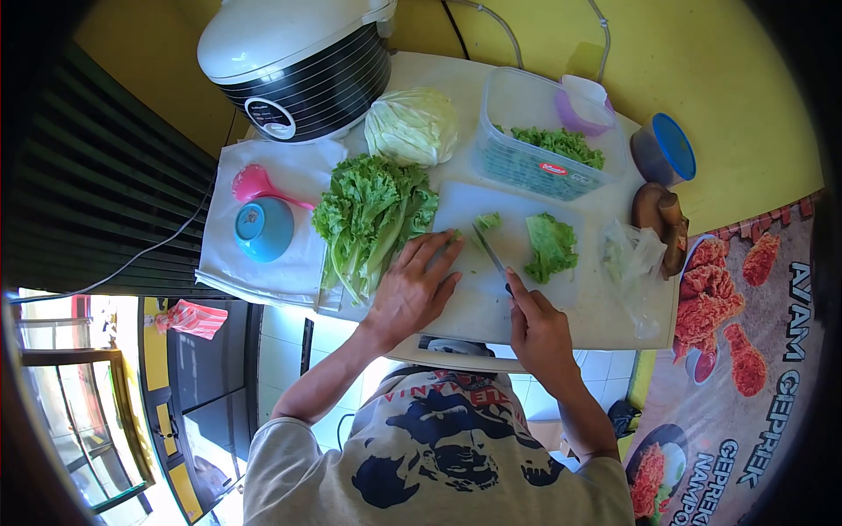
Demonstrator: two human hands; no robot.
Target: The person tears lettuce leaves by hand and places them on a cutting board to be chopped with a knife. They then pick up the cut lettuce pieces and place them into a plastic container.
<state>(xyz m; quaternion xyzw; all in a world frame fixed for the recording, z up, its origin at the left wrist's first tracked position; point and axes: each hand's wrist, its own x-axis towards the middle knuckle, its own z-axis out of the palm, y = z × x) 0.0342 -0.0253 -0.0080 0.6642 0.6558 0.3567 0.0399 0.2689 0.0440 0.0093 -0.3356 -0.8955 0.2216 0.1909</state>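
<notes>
My right hand [539,331] is closed around the handle of a knife [491,249], whose blade points up and left over the white cutting board [474,195]. Under the fingertips of my left hand [414,287], a small piece of lettuce [455,236] shows on the board; the fingers mostly hide it. A cut bit of lettuce [488,221] lies by the knife tip. To the right of the blade rests a loose lettuce leaf [551,248]. Left of the board, a large bunch of lettuce [373,210] sits close to my left hand.
Behind the lettuce stand a cabbage [410,127] and a rice cooker [298,74]. A clear plastic container [526,180] holds cut greens. At left are a blue bowl [264,230] and pink ladle [252,182]; at right, a plastic bag [633,259] and blue-lidded tub [664,149].
</notes>
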